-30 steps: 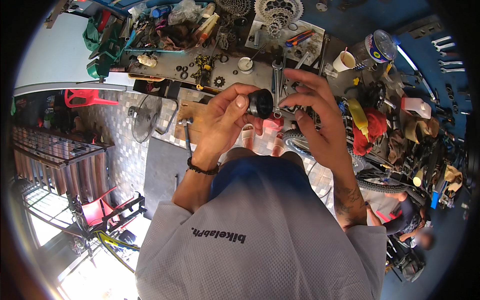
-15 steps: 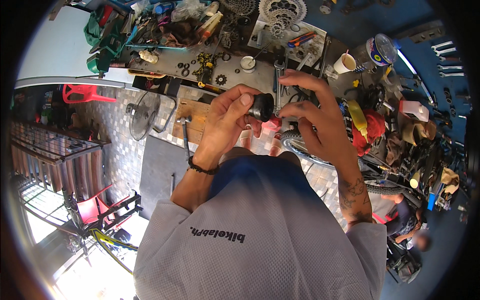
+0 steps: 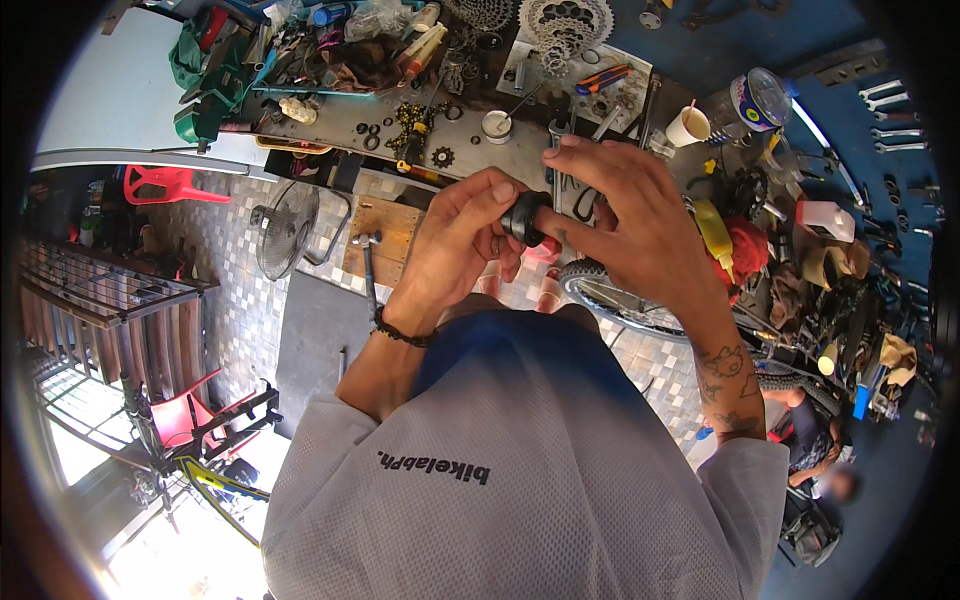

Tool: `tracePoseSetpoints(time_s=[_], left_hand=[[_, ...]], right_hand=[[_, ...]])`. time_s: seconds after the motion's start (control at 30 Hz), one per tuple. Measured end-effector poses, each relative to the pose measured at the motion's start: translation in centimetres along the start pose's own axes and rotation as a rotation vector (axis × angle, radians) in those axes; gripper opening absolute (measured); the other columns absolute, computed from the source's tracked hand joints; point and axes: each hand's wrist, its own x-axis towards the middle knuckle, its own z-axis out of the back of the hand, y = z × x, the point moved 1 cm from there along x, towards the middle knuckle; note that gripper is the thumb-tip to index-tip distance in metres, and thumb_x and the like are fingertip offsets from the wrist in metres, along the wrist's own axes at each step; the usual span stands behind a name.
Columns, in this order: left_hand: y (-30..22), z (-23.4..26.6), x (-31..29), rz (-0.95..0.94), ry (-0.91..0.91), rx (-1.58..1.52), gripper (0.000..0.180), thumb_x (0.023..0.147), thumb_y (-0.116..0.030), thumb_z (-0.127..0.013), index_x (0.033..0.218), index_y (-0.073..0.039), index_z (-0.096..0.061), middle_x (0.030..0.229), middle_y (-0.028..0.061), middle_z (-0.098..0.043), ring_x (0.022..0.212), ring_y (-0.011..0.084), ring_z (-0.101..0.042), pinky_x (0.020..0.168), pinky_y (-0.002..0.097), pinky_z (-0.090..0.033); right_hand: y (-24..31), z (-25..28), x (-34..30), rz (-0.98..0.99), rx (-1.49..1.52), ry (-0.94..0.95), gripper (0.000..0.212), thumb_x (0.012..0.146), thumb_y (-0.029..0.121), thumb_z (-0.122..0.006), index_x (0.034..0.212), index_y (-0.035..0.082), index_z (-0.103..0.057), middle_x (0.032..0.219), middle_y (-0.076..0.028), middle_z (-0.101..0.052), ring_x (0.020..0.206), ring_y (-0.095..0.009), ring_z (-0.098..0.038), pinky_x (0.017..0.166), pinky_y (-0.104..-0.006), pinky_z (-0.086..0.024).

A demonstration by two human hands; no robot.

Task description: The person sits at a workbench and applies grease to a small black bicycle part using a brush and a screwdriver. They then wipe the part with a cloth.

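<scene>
My left hand (image 3: 452,232) is closed around a black, hollow, cylindrical bicycle part (image 3: 520,218), with the thumb on top and the fingers curled underneath. The part's open end faces right. A digit of my right hand (image 3: 640,215) reaches to that open end, its tip hidden against or inside the part. The other right fingers are spread and stretched out above it, gripping nothing that I can see. Just beyond my hands, a metal wrench (image 3: 558,140) lies at the bench edge.
The workbench (image 3: 330,130) ahead carries a white tub with a stick (image 3: 496,126), a chain (image 3: 410,125), cassette sprockets (image 3: 565,28) and a paper cup (image 3: 688,126). A hammer (image 3: 369,260) is at left, near a fan (image 3: 285,230). A bicycle wheel (image 3: 610,300) stands below; a person (image 3: 815,440) sits at right.
My right hand has moved in to the black part, one digit now at its open end instead of apart from it. My left hand keeps its hold.
</scene>
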Motion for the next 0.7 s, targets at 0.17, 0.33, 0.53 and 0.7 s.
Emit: tracePoseSetpoints(time_s=[0.17, 0.33, 0.53, 0.7], left_hand=[[0.0, 0.4, -0.1, -0.059, 0.007, -0.022, 0.025, 0.108, -0.023, -0.060, 0.115, 0.000, -0.063, 0.092, 0.0109, -0.072, 0.064, 0.0159, -0.069, 0.052, 0.0304, -0.056], [0.0, 0.5, -0.3, -0.092, 0.031, -0.038, 0.024, 0.108, -0.021, -0.059, 0.119, 0.001, -0.063, 0.104, 0.0105, -0.071, 0.076, 0.0169, -0.072, 0.056, 0.0318, -0.059], [0.2, 0.9, -0.3, -0.067, 0.022, 0.090, 0.034, 0.107, -0.029, -0.061, 0.123, 0.000, -0.059, 0.105, 0.0139, -0.071, 0.081, 0.0205, -0.071, 0.062, 0.0367, -0.061], [0.3, 1.1, -0.3, -0.209, 0.016, 0.122, 0.032, 0.107, -0.024, -0.061, 0.127, 0.001, -0.059, 0.110, 0.0145, -0.071, 0.090, 0.0212, -0.073, 0.069, 0.0378, -0.063]], right_hand=[[1.0, -0.8, -0.8, -0.221, 0.367, -0.039, 0.045, 0.079, -0.014, -0.059, 0.109, 0.014, -0.076, 0.145, -0.012, -0.059, 0.138, -0.035, -0.056, 0.112, -0.0463, -0.046], [1.3, -0.9, -1.1, -0.301, 0.508, -0.089, 0.047, 0.076, -0.012, -0.058, 0.113, 0.012, -0.076, 0.147, -0.014, -0.057, 0.141, -0.038, -0.052, 0.112, -0.0468, -0.044], [1.2, -1.0, -0.8, -0.148, 0.267, -0.043, 0.049, 0.076, -0.014, -0.057, 0.116, 0.009, -0.074, 0.148, -0.015, -0.056, 0.141, -0.041, -0.052, 0.114, -0.0477, -0.043], [2.0, -1.4, -1.3, -0.440, 0.825, -0.098, 0.051, 0.077, -0.015, -0.054, 0.118, 0.009, -0.074, 0.149, -0.015, -0.055, 0.143, -0.040, -0.050, 0.116, -0.0495, -0.042]])
